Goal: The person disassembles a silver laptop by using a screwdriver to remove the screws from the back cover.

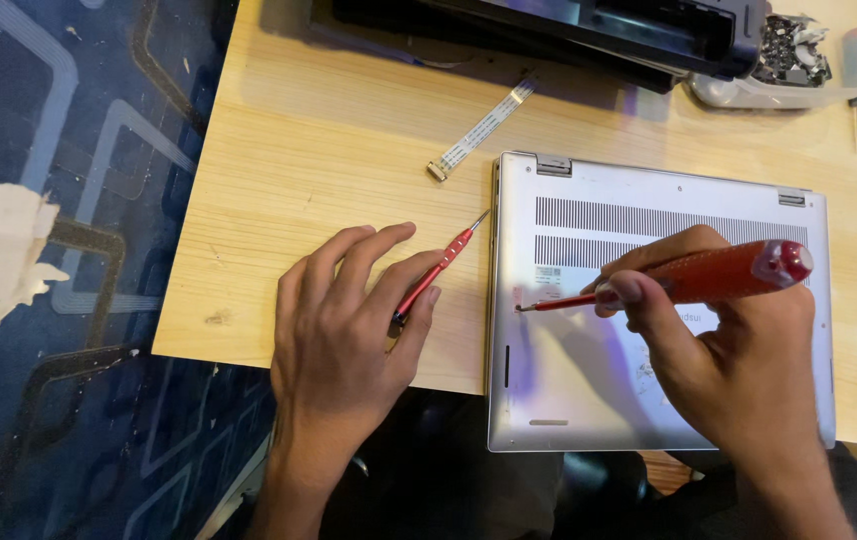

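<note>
A large red screwdriver is gripped in the right hand, fingers closed round the handle, and its tip is set down on the silver laptop that lies bottom-up beneath that hand. The tip is placed near the laptop's left edge, between the two hands. The laptop's vent slots are seen just beyond the right hand's knuckles, and its two hinges further out along the far edge.

The left hand is laid flat on the wooden table, fingers spread and loosely curved, and a slim red screwdriver is pinned lightly under its fingertips; whether it is truly gripped cannot be told. That slim tool is pointed away and to the right, its tip just short of the laptop's far left corner.

Beyond the left hand's fingertips a flat ribbon cable is seen lying on the bare wood, well apart from both hands. Open table is left ahead of and outside the left hand, up to the table's left edge, where blue patterned carpet is seen below. The near table edge is crossed by the left wrist, and the laptop is overhung past it. Far beyond the right hand, a black device and a clear tray of small parts are set along the back.
</note>
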